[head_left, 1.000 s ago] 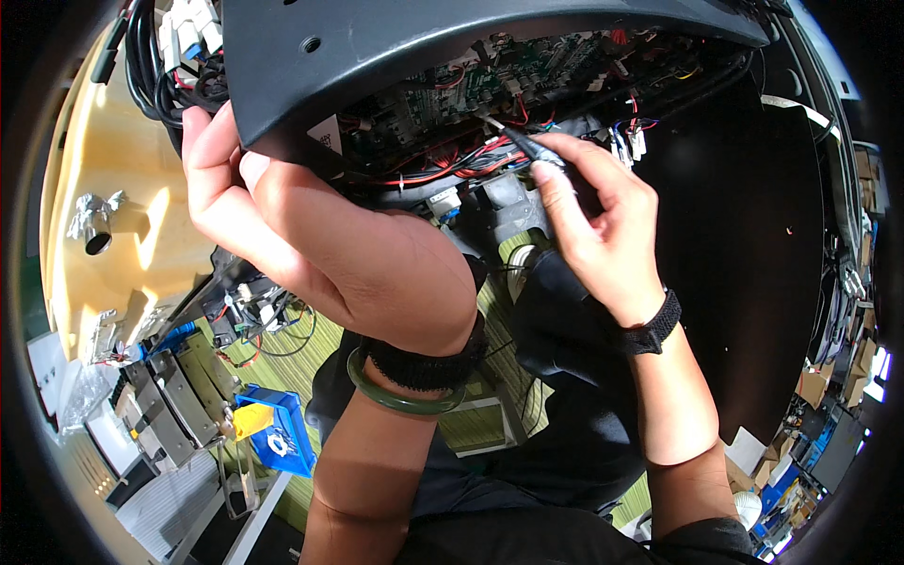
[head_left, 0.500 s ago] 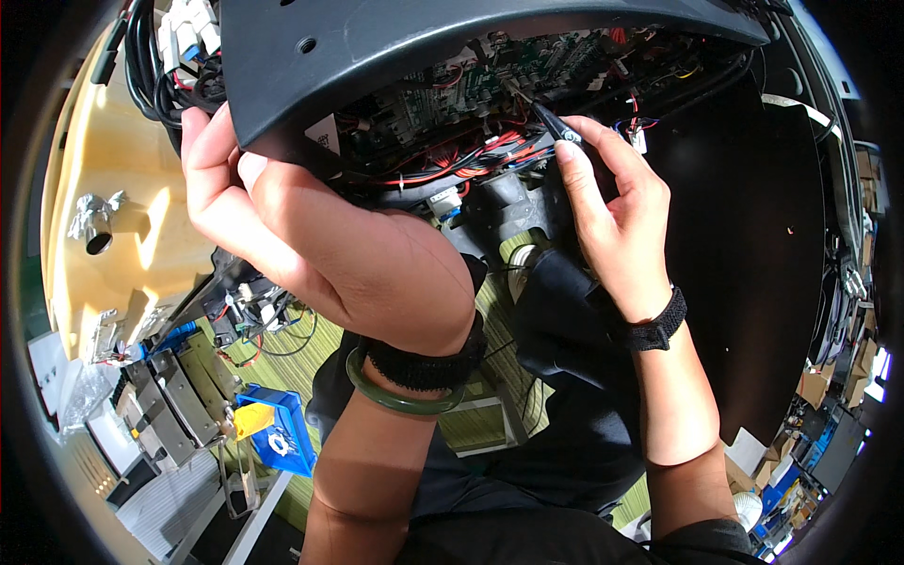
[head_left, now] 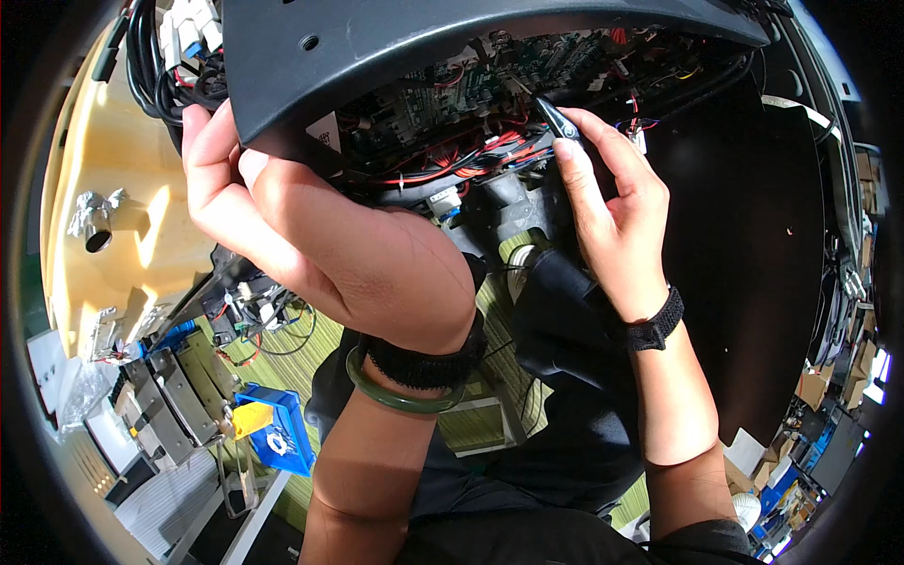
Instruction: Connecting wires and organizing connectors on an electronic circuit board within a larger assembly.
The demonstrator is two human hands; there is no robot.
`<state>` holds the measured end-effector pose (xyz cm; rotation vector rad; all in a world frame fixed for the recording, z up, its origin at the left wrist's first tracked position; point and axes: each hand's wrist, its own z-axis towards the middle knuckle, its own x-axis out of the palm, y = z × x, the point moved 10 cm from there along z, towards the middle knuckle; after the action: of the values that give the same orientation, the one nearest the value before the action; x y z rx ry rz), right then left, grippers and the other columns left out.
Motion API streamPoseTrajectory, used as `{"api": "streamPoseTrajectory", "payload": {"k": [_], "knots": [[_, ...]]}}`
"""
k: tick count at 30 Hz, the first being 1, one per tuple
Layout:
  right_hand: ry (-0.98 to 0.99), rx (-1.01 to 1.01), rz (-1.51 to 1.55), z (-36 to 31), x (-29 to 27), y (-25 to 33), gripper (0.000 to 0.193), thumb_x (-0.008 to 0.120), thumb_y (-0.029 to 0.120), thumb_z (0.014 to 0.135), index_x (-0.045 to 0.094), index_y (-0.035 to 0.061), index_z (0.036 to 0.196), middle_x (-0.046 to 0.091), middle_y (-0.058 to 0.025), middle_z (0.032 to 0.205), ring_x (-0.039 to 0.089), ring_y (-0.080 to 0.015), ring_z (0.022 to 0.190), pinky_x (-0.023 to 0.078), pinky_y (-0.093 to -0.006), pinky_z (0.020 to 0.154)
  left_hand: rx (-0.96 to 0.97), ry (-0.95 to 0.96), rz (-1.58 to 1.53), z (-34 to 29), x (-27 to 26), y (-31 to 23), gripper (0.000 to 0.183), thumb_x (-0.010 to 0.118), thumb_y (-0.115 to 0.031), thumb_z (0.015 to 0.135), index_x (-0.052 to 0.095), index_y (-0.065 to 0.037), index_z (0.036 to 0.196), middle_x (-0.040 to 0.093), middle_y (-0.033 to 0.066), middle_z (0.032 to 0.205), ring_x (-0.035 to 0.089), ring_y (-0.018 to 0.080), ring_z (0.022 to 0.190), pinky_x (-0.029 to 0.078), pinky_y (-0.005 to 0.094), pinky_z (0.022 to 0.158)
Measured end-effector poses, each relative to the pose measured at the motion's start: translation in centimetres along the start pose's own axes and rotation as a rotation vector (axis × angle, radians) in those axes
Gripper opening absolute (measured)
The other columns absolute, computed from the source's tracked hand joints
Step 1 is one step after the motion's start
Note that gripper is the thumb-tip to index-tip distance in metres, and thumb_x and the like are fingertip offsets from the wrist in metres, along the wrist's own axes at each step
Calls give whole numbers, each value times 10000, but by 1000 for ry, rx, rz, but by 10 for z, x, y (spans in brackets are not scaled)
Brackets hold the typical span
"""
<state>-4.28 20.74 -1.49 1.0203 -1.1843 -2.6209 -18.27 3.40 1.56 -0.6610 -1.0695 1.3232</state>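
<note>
A curved black housing (head_left: 395, 38) spans the top of the view, its underside exposing a green circuit board (head_left: 471, 80). Bundled red and black wires (head_left: 471, 155) run below the board. My left hand (head_left: 273, 198) is closed on the housing's lower left corner, thumb in front; some fingertips are hidden behind it. Between the thumb and forefinger of my right hand (head_left: 617, 188) is a slim black tapered tool (head_left: 556, 120) with a thin metal tip. That tip points up and left toward the board; whether it touches cannot be told.
Black cables and white connectors (head_left: 188, 42) hang at the upper left, over a yellowish panel (head_left: 132, 179). A blue bin (head_left: 282, 428) holding something yellow stands lower left. To the right extends a large black panel (head_left: 744, 264). Shelves with boxes line the far right.
The black tool has turned slightly in my right fingers, and its tip has shifted a little. My left hand holds its place on the housing corner.
</note>
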Motion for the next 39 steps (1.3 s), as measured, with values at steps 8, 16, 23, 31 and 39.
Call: {"api": "streamPoseTrajectory", "payload": {"k": [8,16,23,31,39], "knots": [[-32,52,63,1,-8,1,209,636,84,867,641,11,1062,653,-127,865,613,-213,733,479,-286,687,-8,-12,-5,1,-1,0,363,410,-186,910,498,-16,1219,560,108,1096,549,210,983,447,337,890],[-27,-4,36,2,-7,4,219,647,79,860,641,8,1066,651,-110,875,605,-189,746,474,-278,701,-17,0,-48,1,0,4,369,417,-202,923,492,-16,1232,556,110,1110,547,206,991,442,336,900],[-145,0,110,-1,-20,10,245,680,62,834,651,4,1070,664,-114,900,627,-168,765,483,-251,711,18,12,-47,2,0,0,359,405,-197,939,484,-12,1237,541,109,1127,538,193,1002,439,324,904],[-91,-80,69,2,-15,18,260,668,67,849,642,8,1100,665,-115,908,623,-182,795,480,-261,731,55,23,-42,1,2,-2,349,392,-191,959,476,-7,1242,525,107,1146,527,179,1014,435,310,909],[-88,-55,52,1,-13,15,255,665,70,850,644,11,1096,674,-120,938,632,-202,826,477,-276,763,104,43,-23,0,2,-2,338,378,-186,978,467,-2,1248,509,105,1164,517,164,1027,431,296,914]]}}
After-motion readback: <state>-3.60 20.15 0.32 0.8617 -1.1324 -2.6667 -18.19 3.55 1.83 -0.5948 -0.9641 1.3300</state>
